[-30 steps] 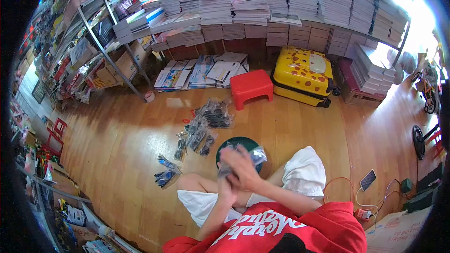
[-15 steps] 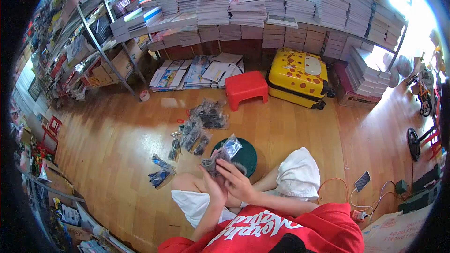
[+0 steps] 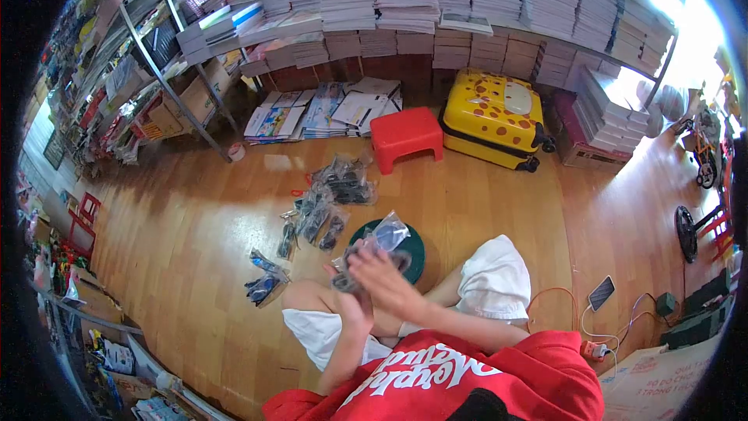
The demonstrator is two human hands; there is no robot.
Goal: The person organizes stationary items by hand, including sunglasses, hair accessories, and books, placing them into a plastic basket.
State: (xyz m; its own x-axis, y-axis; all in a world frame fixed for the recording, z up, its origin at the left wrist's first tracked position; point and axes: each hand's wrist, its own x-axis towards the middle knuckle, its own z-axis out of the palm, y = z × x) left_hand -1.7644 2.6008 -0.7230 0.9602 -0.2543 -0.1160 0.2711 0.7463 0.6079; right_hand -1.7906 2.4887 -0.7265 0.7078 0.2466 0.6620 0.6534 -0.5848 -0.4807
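A grey, soft-looking item (image 3: 343, 281) is held between my two hands, over a round dark green stool top (image 3: 418, 249). My left hand (image 3: 355, 313) supports it from the left, its fingers partly hidden. Across its upper side lies my right hand (image 3: 381, 277), blurred by motion. What the item is exactly does not show. A clear plastic packet (image 3: 389, 232) with something dark blue inside lies just beyond the fingers, on the green top. Left of it on the floor are several bagged pairs of sunglasses (image 3: 333, 231) and a blue bagged bundle (image 3: 266, 277).
A red plastic step stool (image 3: 406, 137) and a yellow giraffe-pattern suitcase (image 3: 494, 118) stand ahead, near stacked magazines (image 3: 361, 111). Shelves loaded with paper stacks (image 3: 409, 9) span the back. At right lie a phone (image 3: 601, 294), cables and a power plug (image 3: 595, 350).
My right hand has shifted slightly up and left over the grey item and is more blurred. The camera view has tilted a little, moving the background up.
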